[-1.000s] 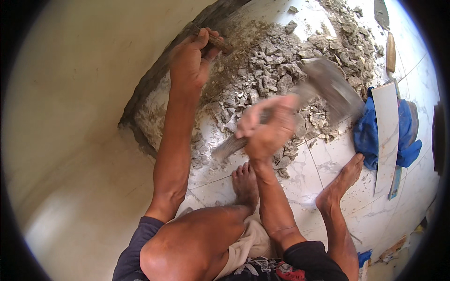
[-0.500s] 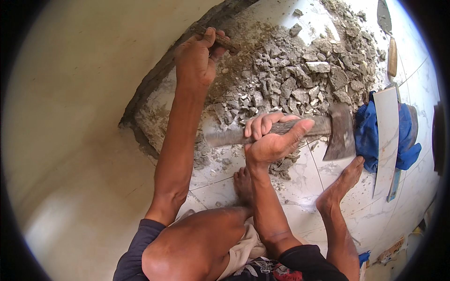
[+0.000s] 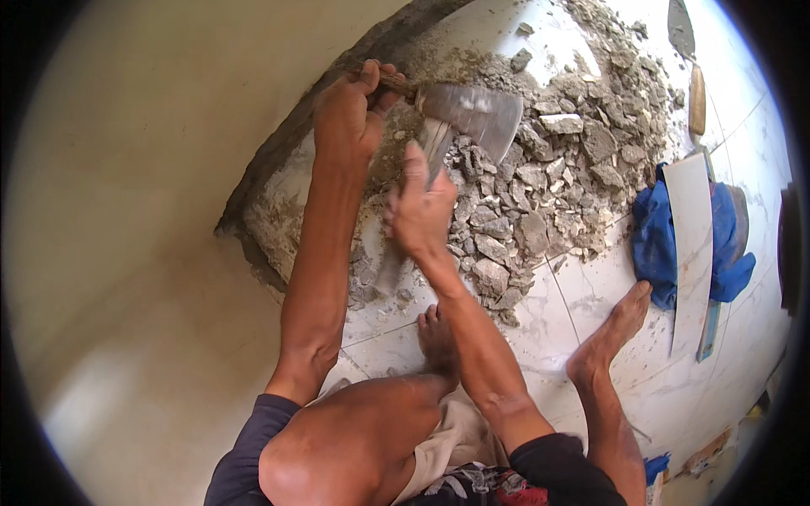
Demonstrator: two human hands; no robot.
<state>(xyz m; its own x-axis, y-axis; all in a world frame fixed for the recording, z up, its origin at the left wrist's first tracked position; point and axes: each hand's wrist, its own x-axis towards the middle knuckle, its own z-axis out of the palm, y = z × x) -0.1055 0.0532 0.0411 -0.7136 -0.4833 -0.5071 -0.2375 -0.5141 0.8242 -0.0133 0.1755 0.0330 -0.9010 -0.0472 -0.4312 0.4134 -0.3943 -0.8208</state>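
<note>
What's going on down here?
The person's left hand grips a rusty brown metal rod near the pale beige wall. The right hand holds a wooden-handled, grey metal hatchet, its blunt back at or very near the rod's end. Broken grey rubble lies heaped to the right on white marbled floor tiles.

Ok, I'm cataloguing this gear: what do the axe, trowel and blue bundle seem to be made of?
Axe head: probably steel, a scuffed grey with a faint sheen.
Axe handle: perhaps wood, dull and weathered; blur leaves it open.
Trowel blade: likely metal, thin, flat and dull grey.
Trowel handle: apparently wood, smooth and tan.
Blue bundle: seemingly cloth, matte, with soft folds.
</note>
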